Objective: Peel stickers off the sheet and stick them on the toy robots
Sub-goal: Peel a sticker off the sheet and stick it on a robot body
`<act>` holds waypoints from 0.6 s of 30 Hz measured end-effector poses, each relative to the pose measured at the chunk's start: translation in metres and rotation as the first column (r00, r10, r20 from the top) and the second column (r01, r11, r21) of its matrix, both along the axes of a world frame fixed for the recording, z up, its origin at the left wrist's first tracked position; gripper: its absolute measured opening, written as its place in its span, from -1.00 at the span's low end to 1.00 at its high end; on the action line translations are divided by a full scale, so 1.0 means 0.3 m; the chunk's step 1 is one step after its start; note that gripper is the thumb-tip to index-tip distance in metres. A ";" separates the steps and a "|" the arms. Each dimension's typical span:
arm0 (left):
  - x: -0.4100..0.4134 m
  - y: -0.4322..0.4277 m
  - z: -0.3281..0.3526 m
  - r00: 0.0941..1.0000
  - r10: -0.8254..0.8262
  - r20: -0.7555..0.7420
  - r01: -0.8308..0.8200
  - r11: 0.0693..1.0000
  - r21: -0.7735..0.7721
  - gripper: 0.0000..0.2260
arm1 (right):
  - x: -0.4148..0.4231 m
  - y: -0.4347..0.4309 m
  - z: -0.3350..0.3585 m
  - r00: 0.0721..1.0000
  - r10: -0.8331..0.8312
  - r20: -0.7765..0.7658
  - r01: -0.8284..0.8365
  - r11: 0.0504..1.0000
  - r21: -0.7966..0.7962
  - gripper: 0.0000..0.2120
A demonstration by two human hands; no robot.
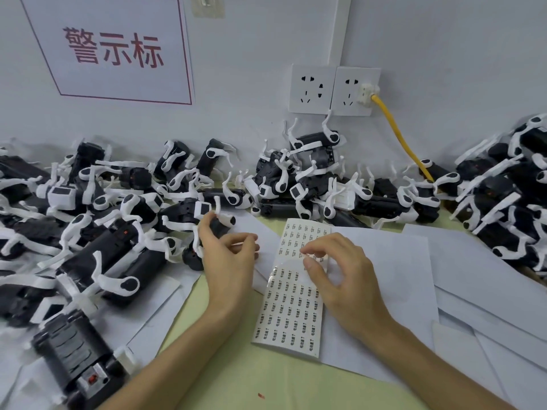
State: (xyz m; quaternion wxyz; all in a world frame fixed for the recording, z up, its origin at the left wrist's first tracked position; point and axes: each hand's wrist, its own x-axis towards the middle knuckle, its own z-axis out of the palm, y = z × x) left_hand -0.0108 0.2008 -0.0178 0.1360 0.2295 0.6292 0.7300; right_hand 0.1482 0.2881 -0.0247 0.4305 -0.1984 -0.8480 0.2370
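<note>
sticker sheet (291,306): lies flat at mid-bench right before us; its long axis runs away from us, leaning slightly right; a bare shiny band crosses its middle
right hand (340,276): over the sheet's middle; its grip is a thumb-and-forefinger pinch at the sticker row just beyond the bare band; we cannot tell whether a sticker is lifted yet
left hand (228,258): just left of the sheet; its grip clasps a toy robot (222,227) by the dark body, at the edge of the pile
relation that matters: the held robot lies left of the pinch and a little farther from us, near it; we judge that a peeled sticker must travel leftward over the sheet's long edge; the right hand is nearer the sheet, the left nearer the robot
bench (236,371): pale yellow-green; loose white paper (384,279) lies under and around the sheet
robot heaps (124,202): black-and-white toys piled at left, along the wall and at right
wall: double socket (313,88); yellow cable (396,131) plugged into its right half; sign (115,48) with red characters
</note>
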 end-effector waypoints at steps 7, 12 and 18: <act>-0.053 0.026 0.028 0.998 -0.054 0.018 0.055 0.992 -0.116 -0.34 | 0.001 0.001 -0.003 1.000 0.003 -0.003 -0.003 1.000 -0.010 -0.87; -0.057 0.019 0.024 0.999 -0.043 0.010 0.044 0.989 -0.140 -0.39 | 0.002 -0.003 -0.002 0.999 0.017 -0.028 -0.017 1.000 -0.023 -0.79; -0.089 0.023 0.064 0.995 -0.076 0.072 0.084 0.990 -0.114 -0.19 | 0.002 -0.008 0.002 0.999 0.034 -0.036 -0.036 0.998 -0.056 -0.74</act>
